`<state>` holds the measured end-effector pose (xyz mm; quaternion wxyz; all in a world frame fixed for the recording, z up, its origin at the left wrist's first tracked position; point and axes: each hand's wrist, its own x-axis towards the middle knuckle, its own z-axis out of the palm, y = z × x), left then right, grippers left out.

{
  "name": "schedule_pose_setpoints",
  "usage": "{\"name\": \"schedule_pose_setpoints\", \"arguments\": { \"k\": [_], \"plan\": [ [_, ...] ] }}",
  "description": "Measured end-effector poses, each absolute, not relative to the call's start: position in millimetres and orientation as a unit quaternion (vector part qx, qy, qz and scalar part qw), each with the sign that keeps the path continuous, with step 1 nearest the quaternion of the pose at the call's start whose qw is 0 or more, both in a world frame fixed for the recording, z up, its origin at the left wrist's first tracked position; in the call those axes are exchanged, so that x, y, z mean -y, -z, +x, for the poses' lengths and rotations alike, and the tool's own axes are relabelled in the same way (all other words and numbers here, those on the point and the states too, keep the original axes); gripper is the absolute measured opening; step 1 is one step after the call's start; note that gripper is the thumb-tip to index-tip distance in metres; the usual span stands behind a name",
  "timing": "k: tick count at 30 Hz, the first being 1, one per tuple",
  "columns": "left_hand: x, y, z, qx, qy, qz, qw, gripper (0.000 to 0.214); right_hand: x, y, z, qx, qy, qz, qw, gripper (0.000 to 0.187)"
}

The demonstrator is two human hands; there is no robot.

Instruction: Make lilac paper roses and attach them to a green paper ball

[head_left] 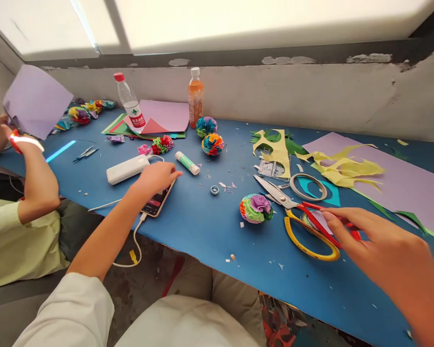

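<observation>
My left hand (157, 178) is over the upper part of a phone (155, 201). One finger reaches out toward a glue stick (187, 163), apart from it; the other fingers are partly hidden. A white cable is plugged into the phone. On the right, my right hand (386, 250) has its thumb and fingers closed on the red handle of a pair of scissors (280, 196), which points away to the left. A yellow handle loop (313, 246) lies against the red one. Just left of the blades sits a multicoloured paper flower ball (256, 208).
Behind my left hand lies a white power bank (128, 168). Two more flower balls (212, 144), an orange drink bottle (196, 99) and a water bottle (130, 103) stand farther back. A tape roll (308, 187) and yellow scraps (347, 166) lie right. A co-worker holds purple paper (38, 101) at left.
</observation>
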<state>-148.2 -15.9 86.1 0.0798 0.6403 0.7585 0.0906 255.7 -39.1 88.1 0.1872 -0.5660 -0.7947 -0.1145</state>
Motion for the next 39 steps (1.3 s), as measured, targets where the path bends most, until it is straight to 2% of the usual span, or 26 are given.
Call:
{"name": "schedule_pose_setpoints", "arguments": {
  "k": [5,12,17,25,30,33,39],
  "plan": [
    [-1.1,-76.9,-231.1,-0.791,-0.088,0.604,0.047,0.020,40.5,-82.0,261.9,0.764,0.065,-0.623,0.153,0.037],
    [-13.5,-63.8,-246.7,-0.764,-0.127,0.632,0.005,0.040,9.7,-66.3,295.1,0.718,0.005,-0.683,0.133,0.039],
    [-34.2,-60.6,-227.2,-0.736,-0.155,0.659,-0.005,0.033,-7.4,-76.9,304.7,0.690,-0.048,-0.717,0.087,0.048],
    [-42.9,-52.0,-140.1,-0.609,-0.146,0.780,0.015,0.034,-16.1,-67.8,283.4,0.759,-0.057,-0.640,0.101,0.049],
    [-10.4,-40.7,-99.7,-0.550,-0.097,0.828,0.046,0.040,-10.0,-46.2,275.6,0.792,-0.077,-0.597,0.107,0.050],
    [28.2,-33.7,-79.0,-0.548,-0.077,0.831,0.049,0.053,-6.8,-39.3,276.1,0.780,-0.085,-0.610,0.110,0.052],
    [92.0,-18.9,-58.7,-0.518,-0.027,0.847,0.119,0.063,-4.6,-43.8,273.2,0.756,-0.105,-0.636,0.113,0.053]
  ]
}}
